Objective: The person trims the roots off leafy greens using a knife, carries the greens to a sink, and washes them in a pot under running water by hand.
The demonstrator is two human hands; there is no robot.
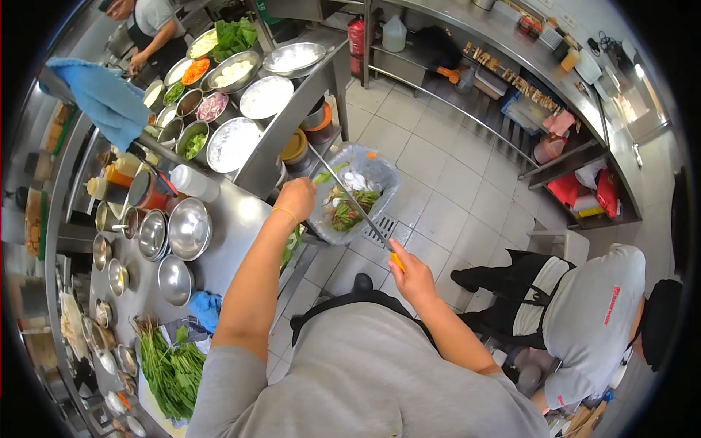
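Note:
My right hand (415, 276) is closed around the yellow-orange handle of a long, narrow knife (352, 198). Its blade slants up and to the left, over a bin (389, 179) lined with a clear bag. Inside that bin lie green stems (343, 215), white scraps and a bit of orange. Near the bin's left rim, my left hand (295, 197) is curled closed, with a yellow band at the wrist. A green leafy piece (321, 177) shows just beyond its fingers; whether the fingers grip it is hidden.
Steel bowls (190, 229) and a bundle of green stalks (169, 369) occupy the counter on my left. Ingredient pans (267, 97) stand farther up. A co-worker (584, 314) bends at my right; another person (150, 33) works at top left. A floor drain (382, 229) adjoins the bin.

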